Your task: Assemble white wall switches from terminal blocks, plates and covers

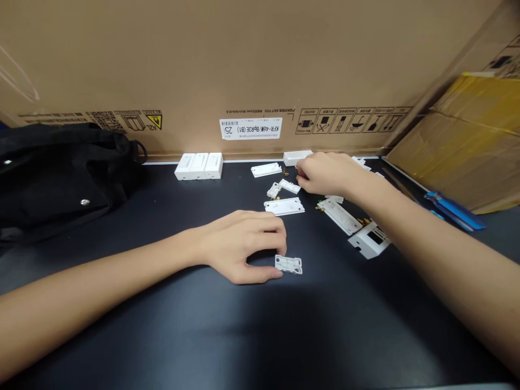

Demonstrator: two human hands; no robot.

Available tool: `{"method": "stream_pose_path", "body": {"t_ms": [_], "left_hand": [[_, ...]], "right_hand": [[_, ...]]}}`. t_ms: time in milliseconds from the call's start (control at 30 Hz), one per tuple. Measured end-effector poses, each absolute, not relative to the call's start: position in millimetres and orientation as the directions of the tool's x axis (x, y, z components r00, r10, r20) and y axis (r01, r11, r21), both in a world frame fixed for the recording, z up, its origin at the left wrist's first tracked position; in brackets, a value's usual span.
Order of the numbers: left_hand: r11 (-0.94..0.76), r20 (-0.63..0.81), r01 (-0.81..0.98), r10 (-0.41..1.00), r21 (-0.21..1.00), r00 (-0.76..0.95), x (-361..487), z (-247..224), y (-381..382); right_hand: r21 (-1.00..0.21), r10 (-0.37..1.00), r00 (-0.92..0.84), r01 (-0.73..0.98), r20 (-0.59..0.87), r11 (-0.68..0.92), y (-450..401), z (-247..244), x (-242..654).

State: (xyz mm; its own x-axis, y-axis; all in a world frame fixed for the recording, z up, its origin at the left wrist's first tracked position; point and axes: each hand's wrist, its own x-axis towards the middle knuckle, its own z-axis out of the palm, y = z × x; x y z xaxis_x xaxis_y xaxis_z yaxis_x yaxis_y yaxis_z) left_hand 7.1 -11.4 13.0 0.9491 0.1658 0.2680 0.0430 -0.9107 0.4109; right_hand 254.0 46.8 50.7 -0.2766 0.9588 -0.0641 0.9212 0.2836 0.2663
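Observation:
My left hand (244, 245) rests on the dark table, with thumb and forefinger at the edges of a small white plastic switch plate (288, 264). My right hand (325, 174) is curled downward among the parts, its fingertips close to tiny brass pieces (285, 173) and a white switch housing (296, 157). Nearby lie a flat white cover (266, 170), a white plate (284, 206) and small white fragments (274, 190). Under my right forearm's reach sit a long white strip with brass contacts (340, 216) and an open white housing (369, 240). Whatever my right fingertips touch is hidden.
Several assembled white switches (199, 166) stand in a row at the back. A black bag (60, 176) lies at left and a blue-handled screwdriver (455, 211) at right. A cardboard panel (252, 70) forms the back wall, with yellow-taped cardboard (467, 142) at right.

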Motion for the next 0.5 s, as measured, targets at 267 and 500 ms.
{"method": "stream_pose_path", "body": {"t_ms": [267, 500], "left_hand": [[-0.909, 0.271, 0.039, 0.164, 0.414, 0.948, 6.8, 12.7, -11.1], [-0.908, 0.277, 0.036, 0.164, 0.417, 0.947, 6.4, 12.3, -10.8]], "right_hand": [[0.244, 0.966, -0.258, 0.936, -0.017, 0.254, 48.5, 47.4, 247.9], [0.295, 0.969, -0.239, 0.923, -0.058, 0.246, 48.2, 50.1, 244.5]]}}
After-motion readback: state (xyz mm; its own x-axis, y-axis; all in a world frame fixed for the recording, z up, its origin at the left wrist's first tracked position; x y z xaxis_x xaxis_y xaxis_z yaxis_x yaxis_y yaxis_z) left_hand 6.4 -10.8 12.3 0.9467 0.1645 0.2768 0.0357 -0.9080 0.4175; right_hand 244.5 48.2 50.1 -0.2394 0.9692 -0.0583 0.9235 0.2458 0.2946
